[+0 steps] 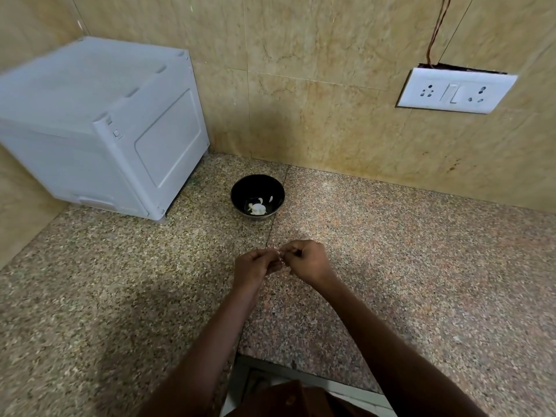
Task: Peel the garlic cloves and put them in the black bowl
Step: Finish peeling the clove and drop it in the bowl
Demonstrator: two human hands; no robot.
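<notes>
Both hands are meeting just below the centre of the frame, above the speckled granite counter. Left hand is curling its fingers and pinching one end of a small pale garlic clove; right hand is curling around and pinching the other end, knuckles facing the camera. Only a sliver of the clove is showing between the fingertips, so its long axis and which way it is pointing cannot be told.

Above the hands, near the middle of the frame, a round black bowl is sitting on the counter, well apart from the hands, holding a few peeled white cloves at its bottom. Nothing is standing between hands and bowl.

In the upper left, a boxy white plastic appliance is sitting in the corner, near the bowl. At the upper right, a white socket plate is hanging on the beige marble-tiled wall, with thin wires running up from it.
</notes>
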